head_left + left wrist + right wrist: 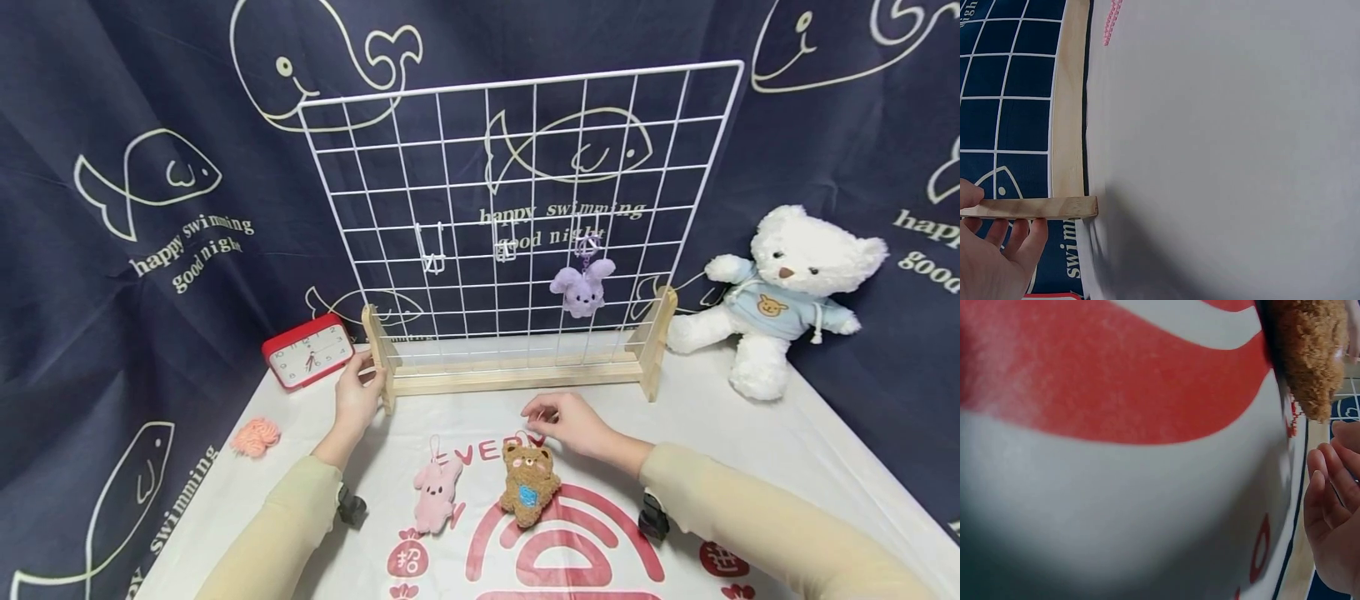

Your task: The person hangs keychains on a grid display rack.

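Note:
My left hand (358,396) grips the left wooden upright (1035,207) of the stand, thumb on one side and fingers on the other. The stand carries a white wire grid (510,200). Over the tablecloth, my right hand (573,423) has thumb and fingertips pinched together at the cord loop above the head of a brown bear plush charm (527,483), which has a blue patch on its belly. In the right wrist view the bear's fuzzy body (1313,356) is beside the fingertips. A pink plush charm (437,496) with its own loop lies left of the bear.
A purple plush charm (582,290) hangs from the grid's right part, beside white hooks (432,260). A red clock (309,352) and a coral-pink knitted item (256,437) are at the left. A white teddy bear (780,292) in a blue hoodie sits right of the stand.

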A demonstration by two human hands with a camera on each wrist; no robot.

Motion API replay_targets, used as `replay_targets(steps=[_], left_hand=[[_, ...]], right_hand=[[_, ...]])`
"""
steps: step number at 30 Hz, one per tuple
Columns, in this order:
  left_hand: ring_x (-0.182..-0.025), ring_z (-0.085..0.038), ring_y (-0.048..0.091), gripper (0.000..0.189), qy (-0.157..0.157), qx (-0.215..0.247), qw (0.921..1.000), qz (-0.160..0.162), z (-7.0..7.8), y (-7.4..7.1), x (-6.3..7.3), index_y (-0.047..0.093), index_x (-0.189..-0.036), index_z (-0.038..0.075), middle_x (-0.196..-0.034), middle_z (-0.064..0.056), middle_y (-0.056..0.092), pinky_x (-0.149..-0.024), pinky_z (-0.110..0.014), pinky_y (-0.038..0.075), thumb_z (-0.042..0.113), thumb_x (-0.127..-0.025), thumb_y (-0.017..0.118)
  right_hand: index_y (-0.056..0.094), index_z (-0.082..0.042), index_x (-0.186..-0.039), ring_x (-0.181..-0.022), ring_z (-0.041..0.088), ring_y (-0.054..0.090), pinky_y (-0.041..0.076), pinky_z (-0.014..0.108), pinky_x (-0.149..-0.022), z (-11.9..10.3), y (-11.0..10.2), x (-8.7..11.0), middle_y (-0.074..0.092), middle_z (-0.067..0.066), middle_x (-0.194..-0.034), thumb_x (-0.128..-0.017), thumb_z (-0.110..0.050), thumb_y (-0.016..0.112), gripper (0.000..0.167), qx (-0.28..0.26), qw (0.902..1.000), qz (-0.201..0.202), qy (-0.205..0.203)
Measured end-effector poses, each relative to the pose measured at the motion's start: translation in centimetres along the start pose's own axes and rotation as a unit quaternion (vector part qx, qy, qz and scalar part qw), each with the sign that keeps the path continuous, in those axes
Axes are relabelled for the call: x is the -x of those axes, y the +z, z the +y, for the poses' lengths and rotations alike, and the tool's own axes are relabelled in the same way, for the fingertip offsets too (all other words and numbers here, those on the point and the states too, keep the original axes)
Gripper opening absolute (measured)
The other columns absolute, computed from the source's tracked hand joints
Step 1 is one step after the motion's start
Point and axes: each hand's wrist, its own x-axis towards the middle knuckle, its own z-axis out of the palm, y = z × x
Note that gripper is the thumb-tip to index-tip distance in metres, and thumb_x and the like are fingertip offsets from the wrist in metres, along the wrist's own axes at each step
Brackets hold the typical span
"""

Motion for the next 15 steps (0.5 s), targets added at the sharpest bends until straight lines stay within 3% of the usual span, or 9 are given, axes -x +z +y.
replay_targets(steps=[7, 15], left_hand=[[-0.116, -0.044, 0.062, 0.039, 0.003, 0.002, 1.0, 0.003, -0.37, 0.1, -0.03, 0.058, -0.134, -0.002, -0.129, -0.028, 0.062, -0.103, -0.05, 0.053, 0.003, -0.096, 0.064], [-0.115, -0.044, 0.063, 0.039, 0.006, 0.006, 0.9999, 0.006, -0.4, 0.12, -0.11, 0.059, -0.134, -0.001, -0.128, -0.027, 0.063, -0.101, -0.05, 0.054, 0.003, -0.096, 0.064]], right_hand=[[0.075, -0.001, -0.098, -0.073, 0.005, 0.062, 0.056, 0.024, -0.067, 0.63, 0.93, -0.28, 0.07, -0.003, -0.081, -0.089, -0.003, 0.075, 0.009, 0.004, 0.9999, -0.008, -0.009], [0.076, -0.005, -0.094, -0.072, 0.003, 0.061, 0.056, 0.023, -0.068, 0.97, 1.18, -0.65, 0.068, -0.008, -0.08, -0.088, -0.002, 0.075, 0.006, 0.012, 0.9998, -0.016, 0.009]])
